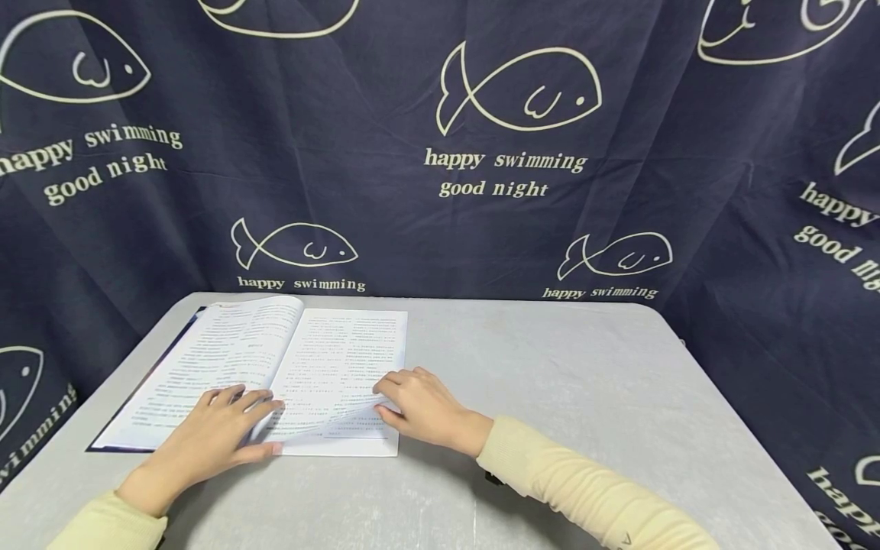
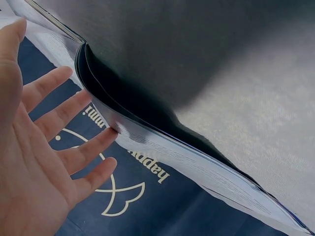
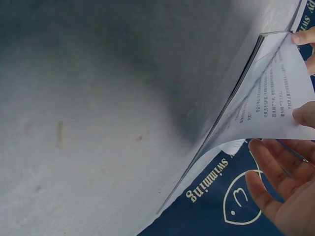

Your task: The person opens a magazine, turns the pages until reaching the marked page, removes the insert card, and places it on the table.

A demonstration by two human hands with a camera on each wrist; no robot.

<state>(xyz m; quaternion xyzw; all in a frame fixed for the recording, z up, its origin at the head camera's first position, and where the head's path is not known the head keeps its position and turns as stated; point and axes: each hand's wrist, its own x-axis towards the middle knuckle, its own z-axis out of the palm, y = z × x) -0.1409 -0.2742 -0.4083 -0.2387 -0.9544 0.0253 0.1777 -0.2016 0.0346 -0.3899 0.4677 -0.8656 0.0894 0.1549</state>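
Observation:
An open book (image 1: pixel 227 347) with printed pages and a dark cover lies at the left of the table. My left hand (image 1: pixel 213 431) rests across the lower part of its left page and the fold, fingers spread, with the thumb at the bottom edge. The right hand (image 1: pixel 429 409) pinches the outer edge of a right-hand page (image 3: pixel 275 93) between thumb and fingers. That page curves upward at its lower corner, baring part of the sheet beneath. In the left wrist view, the left hand's fingertips (image 2: pixel 110 132) meet the bulging left pages.
The grey table (image 1: pixel 550 389) extends to the right of the book and in front of it. Behind and on both sides hangs a dark blue curtain (image 1: pixel 385 153) printed with fish outlines and words. Pale yellow sleeves (image 1: pixel 577 485) cover both forearms.

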